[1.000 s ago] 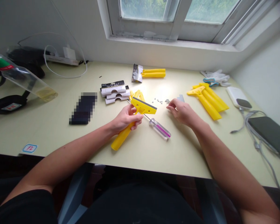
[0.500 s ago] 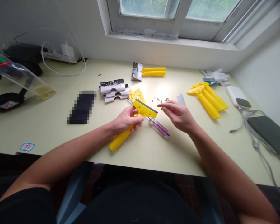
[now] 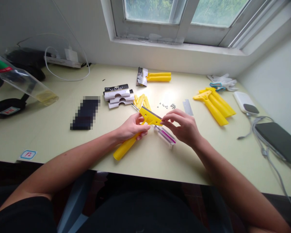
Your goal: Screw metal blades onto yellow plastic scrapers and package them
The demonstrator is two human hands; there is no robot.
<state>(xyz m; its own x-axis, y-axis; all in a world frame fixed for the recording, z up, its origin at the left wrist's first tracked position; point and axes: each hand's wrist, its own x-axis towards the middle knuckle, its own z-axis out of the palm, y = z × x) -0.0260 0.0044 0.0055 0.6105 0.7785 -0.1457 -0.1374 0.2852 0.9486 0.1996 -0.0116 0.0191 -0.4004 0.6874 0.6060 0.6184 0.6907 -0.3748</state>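
My left hand (image 3: 128, 128) is closed around a yellow plastic scraper (image 3: 150, 117), just below its wide head, with the handle slanting toward me. A dark blade edge shows along the head. The tips of my right hand (image 3: 186, 127) pinch together at the head's right end; anything small between them is hidden. Behind the scraper runs a screwdriver (image 3: 167, 135) with a clear and purple handle, its shaft emerging past the left fingers. Whether the left hand also grips it, I cannot tell. Small nuts (image 3: 163, 105) and screws (image 3: 173, 106) lie beyond the hands, beside a metal blade (image 3: 188, 107).
Yellow plastic pieces (image 3: 142, 99) and folded card packaging (image 3: 118, 94) lie behind the left hand. More yellow scrapers (image 3: 215, 108) rest at right, near gloves (image 3: 223, 82), a white device (image 3: 246, 102) and cables (image 3: 259, 129). A dark pixelated object (image 3: 85, 113) and a bottle (image 3: 24, 81) are leftward.
My right hand has moved left and its fingertips now meet the right end of the scraper's head. The left hand keeps its hold on the scraper.
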